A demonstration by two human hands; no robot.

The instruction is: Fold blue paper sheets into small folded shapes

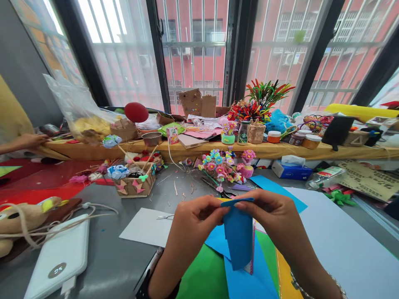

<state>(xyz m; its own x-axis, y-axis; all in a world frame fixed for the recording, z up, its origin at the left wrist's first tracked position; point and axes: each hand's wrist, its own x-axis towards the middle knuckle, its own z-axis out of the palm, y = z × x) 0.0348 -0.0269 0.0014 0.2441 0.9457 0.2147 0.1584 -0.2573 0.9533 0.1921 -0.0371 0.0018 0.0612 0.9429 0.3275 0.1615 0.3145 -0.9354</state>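
Observation:
Between my two hands hangs a folded piece of blue paper (238, 236), pinched along its top edge. My left hand (202, 214) grips the top left corner between thumb and fingers. At the top right, my right hand (264, 209) pinches the same edge with its thumb in front. Below the piece lie more blue paper (249, 282), a green sheet (202, 274) and a yellow-orange sheet (285, 274). A strip with a pink dotted edge shows partly behind the held paper. A white card (146, 228) rests left of my left wrist.
A white power bank (60, 257) with a cable lies at left, near a plush toy (28, 220). Behind my hands stand a cardboard basket (135, 185) and a bunch of craft flowers (221, 166). A tissue box (291, 169) and plastic bottle (326, 177) are at right. Another person's hand (29, 142) reaches in at far left.

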